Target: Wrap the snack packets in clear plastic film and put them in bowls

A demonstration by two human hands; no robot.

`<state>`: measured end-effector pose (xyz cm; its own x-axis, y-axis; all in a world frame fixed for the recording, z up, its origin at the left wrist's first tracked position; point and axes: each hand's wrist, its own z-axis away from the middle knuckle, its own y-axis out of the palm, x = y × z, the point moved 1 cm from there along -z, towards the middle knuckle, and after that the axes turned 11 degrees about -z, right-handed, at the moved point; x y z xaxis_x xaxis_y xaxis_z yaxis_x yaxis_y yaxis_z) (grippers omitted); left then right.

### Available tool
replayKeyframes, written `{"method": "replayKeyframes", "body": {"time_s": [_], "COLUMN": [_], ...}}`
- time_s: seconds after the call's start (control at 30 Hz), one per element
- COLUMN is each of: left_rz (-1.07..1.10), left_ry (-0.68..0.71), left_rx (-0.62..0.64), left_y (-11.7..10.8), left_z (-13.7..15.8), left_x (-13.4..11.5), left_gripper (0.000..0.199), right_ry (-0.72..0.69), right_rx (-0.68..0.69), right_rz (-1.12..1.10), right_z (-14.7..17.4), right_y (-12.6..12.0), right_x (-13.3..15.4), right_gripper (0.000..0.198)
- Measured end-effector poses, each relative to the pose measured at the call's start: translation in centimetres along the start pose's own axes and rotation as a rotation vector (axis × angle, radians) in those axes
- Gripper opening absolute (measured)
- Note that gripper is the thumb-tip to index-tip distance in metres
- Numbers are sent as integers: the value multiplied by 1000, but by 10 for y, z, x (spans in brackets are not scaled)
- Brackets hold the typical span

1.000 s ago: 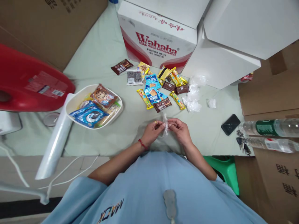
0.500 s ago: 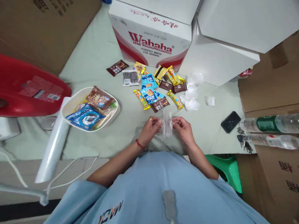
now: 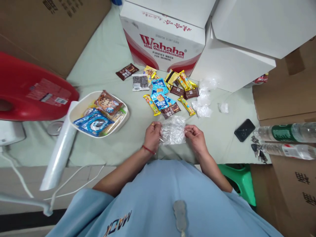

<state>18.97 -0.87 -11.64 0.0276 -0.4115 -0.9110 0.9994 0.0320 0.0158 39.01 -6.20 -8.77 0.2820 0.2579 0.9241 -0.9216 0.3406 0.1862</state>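
Note:
A crinkled, clear plastic bag [image 3: 173, 131] is spread between my hands over the near part of the table. My left hand [image 3: 153, 135], with a red cord at the wrist, pinches its left edge. The right edge is held between thumb and fingers of my right hand [image 3: 196, 136]. Just beyond the bag lie wrapped snacks: a brown cocoa packet [image 3: 171, 110], blue biscuit packets [image 3: 160, 99] and a yellow stick packet [image 3: 187, 105]. Crumpled clear plastic [image 3: 201, 108] rests to their right.
A white bowl [image 3: 127, 120] of snack packets stands left, by a roll of plastic film [image 3: 59, 151] and a red jug [image 3: 32, 89]. Behind is a Wahaha carton [image 3: 163, 42]. A phone [image 3: 244, 130], keys [image 3: 258, 149] and plastic bottles [image 3: 301, 132] lie right.
The clear plastic has been opened out from a narrow folded strip to a wider sheet. My left hand has moved left; my right hand has shifted slightly right.

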Motion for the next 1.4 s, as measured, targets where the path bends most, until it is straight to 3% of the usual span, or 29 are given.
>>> {"method": "replayKeyframes", "body": {"time_s": [0.17,0.33,0.43,0.53,0.63,0.77,0.93,1.07,1.2,1.4], "left_rz": [-5,-5,0,12,24,28,20,0,-33,-51], "left_ry": [13,37,43,42,44,49,55,75,96,83], "left_rx": [-28,-43,-61,-90,-116,-109,-85,-107,-135,-132], "left_y": [-4,-5,-5,-9,-13,-14,-10,-17,-26,-27], "left_z": [-1,0,-1,-2,-4,-3,-1,-2,-4,-7], "left_x": [3,7,8,6,3,1,0,-1,-3,-2], "left_gripper": [43,44,44,42,40,41,43,45,45,45], "right_ry": [6,-175,-154,-154,-146,-88,-22,-11,29,22], "right_rx": [22,80,157,221,195,175,263,282,255,40], "right_rz": [138,736,926,798,636,700,839,593,372,217], "right_z": [0,10,14,13,10,10,10,7,6,10], "right_y": [-2,8,17,15,0,-11,14,25,7,-31], "right_x": [-5,-7,-10,-10,-4,2,-6,-8,6,23], "right_gripper": [34,39,29,28,35,49,50,38,43,44]}}
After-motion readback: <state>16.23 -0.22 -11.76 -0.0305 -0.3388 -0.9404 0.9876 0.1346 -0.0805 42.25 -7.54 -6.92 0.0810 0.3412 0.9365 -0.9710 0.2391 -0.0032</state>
